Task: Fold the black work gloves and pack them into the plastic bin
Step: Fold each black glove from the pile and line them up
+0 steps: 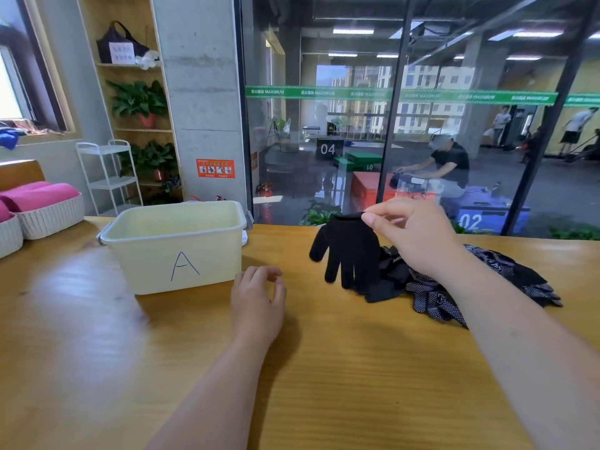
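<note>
Your right hand [418,235]: thumb and forefinger pinch cuff of one black glove [349,251]. Glove hangs fingers down over table [357,368]; whether its tips touch pile, cannot tell. Pile [431,297] of more gloves lies just right of it: tangled, partly under your forearm, count unclear. One bin [175,241], marked A, stands left of glove, apart; its floor hidden behind front wall. Your left hand [256,300] near bin corner, fingers loosely curled, holding nothing. Two baskets [48,219] far left, cut off at edge.

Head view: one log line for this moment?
right hand: pinches glove cuff, lifted | left hand: open, idle | bin: nothing seen inside | pile: on table
</note>
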Available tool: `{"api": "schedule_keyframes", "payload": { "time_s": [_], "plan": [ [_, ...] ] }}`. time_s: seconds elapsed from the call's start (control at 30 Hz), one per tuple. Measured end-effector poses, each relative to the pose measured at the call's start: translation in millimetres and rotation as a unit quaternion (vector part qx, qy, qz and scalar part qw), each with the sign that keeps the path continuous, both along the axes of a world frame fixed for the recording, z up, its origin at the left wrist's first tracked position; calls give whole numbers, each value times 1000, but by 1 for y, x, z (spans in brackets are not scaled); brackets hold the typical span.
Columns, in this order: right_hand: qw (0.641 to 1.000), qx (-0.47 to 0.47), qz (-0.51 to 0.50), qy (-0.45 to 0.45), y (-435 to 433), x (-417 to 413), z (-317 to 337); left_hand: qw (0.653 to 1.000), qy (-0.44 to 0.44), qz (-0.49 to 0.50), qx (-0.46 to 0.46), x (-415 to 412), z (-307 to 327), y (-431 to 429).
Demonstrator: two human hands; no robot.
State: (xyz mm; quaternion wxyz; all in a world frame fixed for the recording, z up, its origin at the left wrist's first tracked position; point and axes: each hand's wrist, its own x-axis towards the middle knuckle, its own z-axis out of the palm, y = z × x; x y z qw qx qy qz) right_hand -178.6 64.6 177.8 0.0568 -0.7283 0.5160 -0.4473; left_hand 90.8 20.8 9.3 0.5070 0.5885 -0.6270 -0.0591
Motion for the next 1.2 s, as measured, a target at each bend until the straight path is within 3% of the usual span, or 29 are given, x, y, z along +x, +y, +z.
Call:
{"api": "schedule_keyframes", "payload": {
  "time_s": [0.13, 0.3, 0.5, 0.67, 0.8, 0.97, 1.2],
  "plan": [
    [995, -30, 32, 88, 11, -13, -31, 999, -9, -26, -30, -2, 0, 0],
    [955, 140, 35, 259, 30, -22, -128, 993, -57, -95, -47, -7, -3, 1],
    [958, 128, 28, 255, 43, -9, -162, 958, -160, -236, -37, -29, -5, 9],
    [964, 113, 33, 237, 53, -3, -163, 912, -255, -318, 39, -36, -12, 14],
    [972, 87, 15, 217, 54, -5, -163, 907, -240, -342, 57, -34, -9, 17],
    [951, 179, 17, 253, 51, -9, -166, 907, -228, -348, 61, -36, -9, 18],
    [968, 151, 12, 199, 49, -32, -165, 899, -243, -356, 79, -36, -10, 19]
  ]
}}
